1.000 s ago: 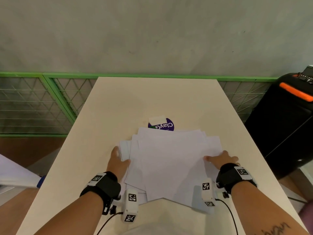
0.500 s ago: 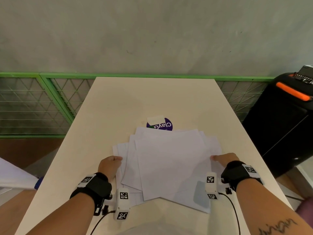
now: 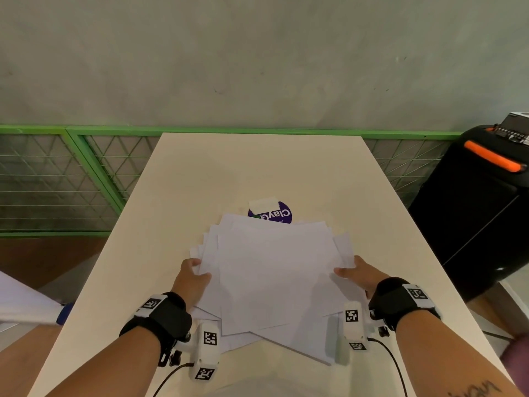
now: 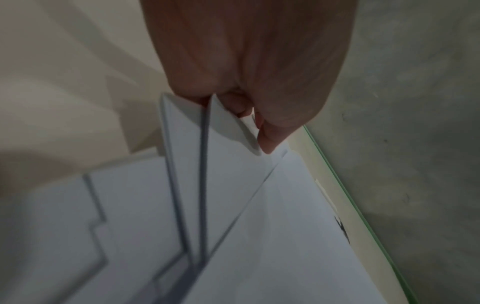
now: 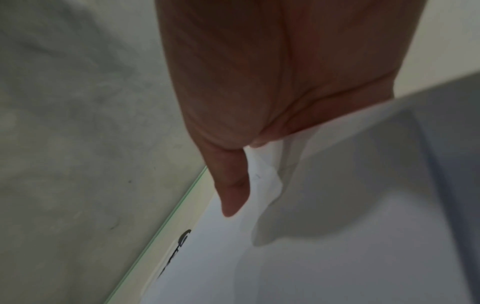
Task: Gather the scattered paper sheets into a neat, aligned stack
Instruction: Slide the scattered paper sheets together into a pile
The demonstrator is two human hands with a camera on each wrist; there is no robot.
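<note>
A fanned pile of white paper sheets lies on the near half of a cream table, its long axis running away from the person, the corners splayed at several angles rather than squared. The pile sits between the 2 hands, so each side edge lies inward from the fingers that hold it. The left hand grips the left edge: the left wrist view shows its fingers curled around 2 or 3 lifted sheet edges, which bow upward off the rest. The right hand holds the right edge, thumb on top in the head view; the right wrist view shows fingers pointing down beside the paper with the sheet edge tucked against the palm, though how tightly they close is hard to tell through the blur. Both hands stand about level with the middle of the pile, neither clearly nearer, so squeezing inward and tapping the edges looks like the coming move. The near corners, which jut out toward the person past both wrists, appear the likeliest to stay misaligned. Just beyond the far edge, a purple round sticker with a strip of pale tape shows on the table, partly covered by the sheets. A green mesh railing and a black case with an orange handle flank the table.
</note>
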